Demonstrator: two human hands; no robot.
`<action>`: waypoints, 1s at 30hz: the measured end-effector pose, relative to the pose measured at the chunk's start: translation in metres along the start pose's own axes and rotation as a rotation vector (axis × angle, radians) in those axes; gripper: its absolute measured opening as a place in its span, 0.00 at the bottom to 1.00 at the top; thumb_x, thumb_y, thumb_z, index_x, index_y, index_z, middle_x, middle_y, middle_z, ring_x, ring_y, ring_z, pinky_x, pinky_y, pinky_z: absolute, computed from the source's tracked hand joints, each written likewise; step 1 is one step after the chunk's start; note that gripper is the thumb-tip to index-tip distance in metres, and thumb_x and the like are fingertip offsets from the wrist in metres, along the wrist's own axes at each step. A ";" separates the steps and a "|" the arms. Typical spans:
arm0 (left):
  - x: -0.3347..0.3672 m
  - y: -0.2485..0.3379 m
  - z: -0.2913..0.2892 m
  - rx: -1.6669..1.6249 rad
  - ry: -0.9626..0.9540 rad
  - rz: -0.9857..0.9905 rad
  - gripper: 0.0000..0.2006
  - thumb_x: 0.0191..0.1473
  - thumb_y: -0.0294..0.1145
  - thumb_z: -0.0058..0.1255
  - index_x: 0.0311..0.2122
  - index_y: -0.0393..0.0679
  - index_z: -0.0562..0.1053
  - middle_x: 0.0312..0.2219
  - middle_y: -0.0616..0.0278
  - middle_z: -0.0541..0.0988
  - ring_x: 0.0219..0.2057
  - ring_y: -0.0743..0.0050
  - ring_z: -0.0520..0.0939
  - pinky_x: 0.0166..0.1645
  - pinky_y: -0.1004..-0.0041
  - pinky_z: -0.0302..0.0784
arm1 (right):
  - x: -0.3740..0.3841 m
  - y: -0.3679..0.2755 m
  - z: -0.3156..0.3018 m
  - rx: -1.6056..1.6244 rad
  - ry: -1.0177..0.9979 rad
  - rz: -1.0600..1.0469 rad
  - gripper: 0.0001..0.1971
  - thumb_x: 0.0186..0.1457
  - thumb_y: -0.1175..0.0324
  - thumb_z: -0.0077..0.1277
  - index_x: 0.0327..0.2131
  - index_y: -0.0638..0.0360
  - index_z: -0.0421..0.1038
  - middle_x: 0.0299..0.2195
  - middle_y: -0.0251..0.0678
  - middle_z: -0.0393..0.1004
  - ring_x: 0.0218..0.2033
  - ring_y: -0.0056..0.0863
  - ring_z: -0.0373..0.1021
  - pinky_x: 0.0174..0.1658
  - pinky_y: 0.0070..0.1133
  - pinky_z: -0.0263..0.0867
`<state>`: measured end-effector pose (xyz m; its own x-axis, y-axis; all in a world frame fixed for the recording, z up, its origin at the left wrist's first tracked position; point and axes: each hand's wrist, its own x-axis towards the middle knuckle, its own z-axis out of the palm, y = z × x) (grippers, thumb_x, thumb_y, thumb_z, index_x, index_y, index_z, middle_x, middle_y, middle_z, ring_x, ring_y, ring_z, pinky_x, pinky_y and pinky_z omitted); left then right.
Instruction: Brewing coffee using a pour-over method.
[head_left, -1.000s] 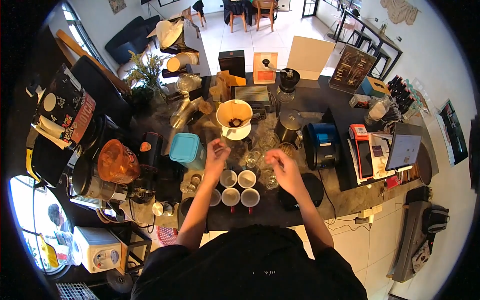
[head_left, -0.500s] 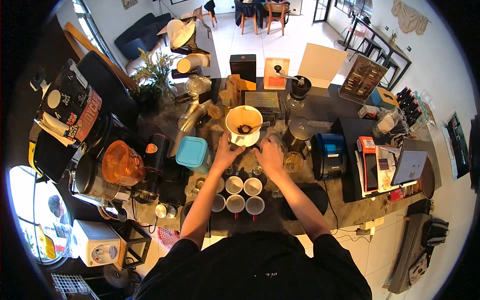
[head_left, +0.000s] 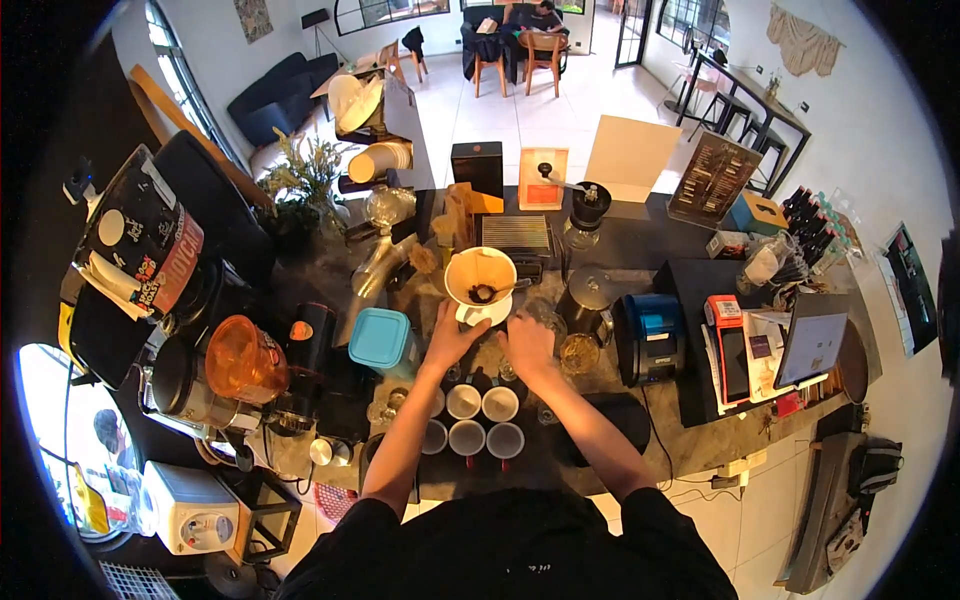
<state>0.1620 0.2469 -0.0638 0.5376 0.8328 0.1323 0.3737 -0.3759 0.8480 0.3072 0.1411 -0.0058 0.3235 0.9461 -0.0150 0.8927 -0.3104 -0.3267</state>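
Observation:
A white coffee dripper stands in the middle of the counter, with a paper filter and dark coffee grounds inside. My left hand is at the near left side of its base, thumb stretched inward and fingers apart. Close to the base's right side is my right hand, its fingers loosely bent and apart, beside a clear glass vessel. Whether either hand touches the dripper I cannot tell. Between my forearms stand several white-lined cups, some with red handles.
To the left sit a blue-lidded container and an orange hopper. A metal-lidded French press and a blue-black printer stand to the right. Behind the dripper are a slatted drip tray and a hand grinder.
The view has tilted up a little, so everything sits lower in the picture. My right hand has shifted slightly toward the dripper, with its fingers more bent. My left hand remains by the base.

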 end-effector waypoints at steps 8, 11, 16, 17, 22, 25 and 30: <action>-0.009 0.022 0.006 -0.082 0.034 0.065 0.36 0.51 0.44 0.64 0.61 0.43 0.62 0.57 0.49 0.65 0.59 0.48 0.69 0.59 0.56 0.68 | -0.010 0.003 -0.001 -0.004 0.014 0.009 0.15 0.55 0.62 0.58 0.37 0.65 0.76 0.45 0.44 0.75 0.39 0.43 0.77 0.38 0.35 0.74; -0.007 0.015 0.003 -0.099 0.036 0.134 0.35 0.51 0.39 0.65 0.61 0.41 0.62 0.56 0.49 0.66 0.58 0.48 0.70 0.58 0.57 0.68 | -0.008 0.000 -0.006 -0.019 -0.058 0.020 0.15 0.55 0.61 0.57 0.38 0.64 0.76 0.48 0.44 0.74 0.40 0.44 0.76 0.40 0.35 0.73; -0.009 0.018 0.008 -0.056 0.009 0.075 0.36 0.51 0.40 0.64 0.61 0.42 0.62 0.56 0.49 0.66 0.59 0.47 0.69 0.58 0.57 0.68 | -0.010 0.008 -0.010 -0.008 -0.062 0.017 0.16 0.56 0.58 0.57 0.38 0.64 0.76 0.48 0.47 0.74 0.41 0.45 0.76 0.40 0.36 0.73; -0.010 0.016 0.007 -0.066 0.010 0.082 0.36 0.52 0.41 0.64 0.62 0.42 0.61 0.57 0.49 0.66 0.59 0.47 0.68 0.58 0.57 0.68 | -0.013 0.005 -0.015 0.017 -0.063 0.033 0.18 0.56 0.56 0.57 0.37 0.64 0.76 0.44 0.49 0.76 0.40 0.45 0.76 0.39 0.36 0.73; -0.010 0.015 0.005 -0.130 -0.015 0.064 0.36 0.53 0.42 0.63 0.63 0.43 0.60 0.58 0.49 0.65 0.61 0.47 0.66 0.61 0.57 0.64 | -0.029 0.020 -0.041 0.180 0.155 0.071 0.22 0.56 0.50 0.55 0.30 0.65 0.76 0.26 0.51 0.77 0.33 0.51 0.75 0.35 0.39 0.71; -0.014 0.012 0.000 -0.090 0.017 0.067 0.36 0.52 0.41 0.63 0.62 0.42 0.60 0.57 0.49 0.65 0.61 0.46 0.66 0.61 0.57 0.64 | -0.047 0.044 -0.065 0.257 0.270 0.106 0.21 0.59 0.52 0.53 0.27 0.64 0.72 0.27 0.50 0.76 0.32 0.51 0.74 0.33 0.39 0.68; -0.015 0.035 0.006 -0.105 0.015 0.073 0.35 0.52 0.40 0.63 0.62 0.43 0.61 0.59 0.48 0.64 0.61 0.45 0.65 0.61 0.55 0.64 | -0.040 0.118 -0.070 0.224 0.628 0.153 0.22 0.64 0.52 0.48 0.30 0.66 0.69 0.28 0.49 0.72 0.31 0.51 0.69 0.34 0.38 0.65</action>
<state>0.1711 0.2188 -0.0390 0.5492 0.8109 0.2023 0.2527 -0.3918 0.8847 0.4217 0.0601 0.0226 0.6217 0.6395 0.4523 0.7579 -0.3453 -0.5535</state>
